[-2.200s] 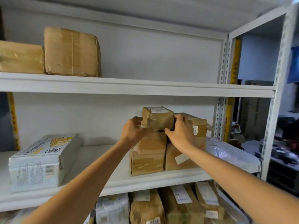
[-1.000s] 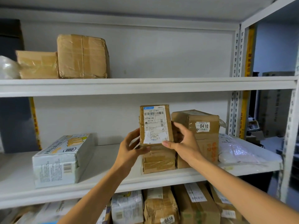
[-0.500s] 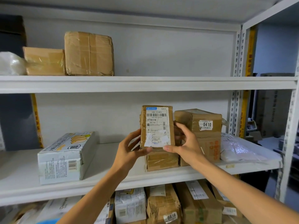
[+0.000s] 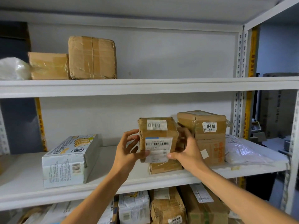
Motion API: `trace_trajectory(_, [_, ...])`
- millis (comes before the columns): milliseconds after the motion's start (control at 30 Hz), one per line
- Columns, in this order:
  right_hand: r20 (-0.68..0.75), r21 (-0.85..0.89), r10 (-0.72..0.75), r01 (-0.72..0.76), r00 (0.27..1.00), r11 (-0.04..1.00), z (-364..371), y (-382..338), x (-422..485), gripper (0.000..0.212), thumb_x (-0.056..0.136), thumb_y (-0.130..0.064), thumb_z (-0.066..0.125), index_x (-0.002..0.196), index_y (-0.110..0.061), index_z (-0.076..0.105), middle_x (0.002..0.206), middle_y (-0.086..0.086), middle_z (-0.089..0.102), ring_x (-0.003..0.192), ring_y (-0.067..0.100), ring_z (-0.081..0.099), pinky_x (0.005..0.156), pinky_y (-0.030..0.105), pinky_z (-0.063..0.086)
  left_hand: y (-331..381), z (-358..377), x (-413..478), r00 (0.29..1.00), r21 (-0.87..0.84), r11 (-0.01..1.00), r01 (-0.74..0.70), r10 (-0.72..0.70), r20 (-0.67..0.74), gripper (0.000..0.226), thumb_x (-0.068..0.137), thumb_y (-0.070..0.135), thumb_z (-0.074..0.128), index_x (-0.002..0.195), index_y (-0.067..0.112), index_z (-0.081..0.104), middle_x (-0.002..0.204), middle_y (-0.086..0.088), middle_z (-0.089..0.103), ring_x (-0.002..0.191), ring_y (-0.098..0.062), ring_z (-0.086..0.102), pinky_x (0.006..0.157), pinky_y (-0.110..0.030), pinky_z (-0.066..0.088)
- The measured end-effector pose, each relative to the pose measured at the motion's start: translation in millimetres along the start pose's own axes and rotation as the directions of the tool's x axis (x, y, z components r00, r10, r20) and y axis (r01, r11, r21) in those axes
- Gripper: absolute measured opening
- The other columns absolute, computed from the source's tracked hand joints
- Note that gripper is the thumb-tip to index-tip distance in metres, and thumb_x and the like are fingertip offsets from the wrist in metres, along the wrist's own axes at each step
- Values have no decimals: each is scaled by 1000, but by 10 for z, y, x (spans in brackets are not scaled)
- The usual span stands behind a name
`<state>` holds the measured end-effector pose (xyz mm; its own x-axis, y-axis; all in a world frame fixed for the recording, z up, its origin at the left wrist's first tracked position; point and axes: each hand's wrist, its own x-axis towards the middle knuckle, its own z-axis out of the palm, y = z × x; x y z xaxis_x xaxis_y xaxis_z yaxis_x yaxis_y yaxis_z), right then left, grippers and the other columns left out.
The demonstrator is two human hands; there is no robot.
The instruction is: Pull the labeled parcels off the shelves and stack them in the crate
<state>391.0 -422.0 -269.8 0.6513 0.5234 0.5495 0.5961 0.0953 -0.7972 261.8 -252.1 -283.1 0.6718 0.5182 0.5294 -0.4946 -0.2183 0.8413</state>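
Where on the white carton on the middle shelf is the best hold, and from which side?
Probably the two long sides near its front end, approached from the front. The white carton lies flat, short barcoded end toward the shelf edge, with bare shelf on both sides for fingers.

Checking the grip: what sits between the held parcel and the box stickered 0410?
In the head view, the right hand fills that gap, fingers curled round the right side of the held parcel, beside the 0410 box.

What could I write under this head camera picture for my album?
Left hand and right hand hold a small labeled parcel at the middle shelf, beside the box marked 0410.
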Motion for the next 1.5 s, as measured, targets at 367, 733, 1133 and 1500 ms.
trace_trajectory(367, [8,32,65,-66,998,997,53,55,-70,70,59,1,87,110,-32,51,103,-14,68,101,4,64,92,36,54,45,-45,-110,1000,48,998,-27,27,6,69,47,1,84,108,22,59,118,-9,61,114,-25,61,90,-46,55])
trace_trajectory(733, [62,309,141,-153,988,939,10,-118,-64,31,79,-18,77,107,-15,64,99,-1,73,93,13,69,76,26,53,251,-74,-202,989,52,987,150,-150,8,69,62,42,83,126,32,61,119,-13,64,104,-25,68,88,-48,57])
trace_trajectory(1133, [134,473,55,-113,989,874,17,-236,-57,23,72,-30,70,93,-26,78,105,0,74,104,17,67,99,41,45,334,-45,-215,960,-51,965,256,-260,-99,47,93,51,40,93,17,72,74,0,69,67,-11,64,70,-28,49])
trace_trajectory(1500, [173,588,69,-159,983,793,51,-297,63,32,71,-22,68,103,-22,71,101,3,75,89,18,72,82,33,58,365,-126,-197,988,0,997,79,-78,-132,45,75,47,77,98,8,70,72,0,57,73,-13,54,72,-23,46])
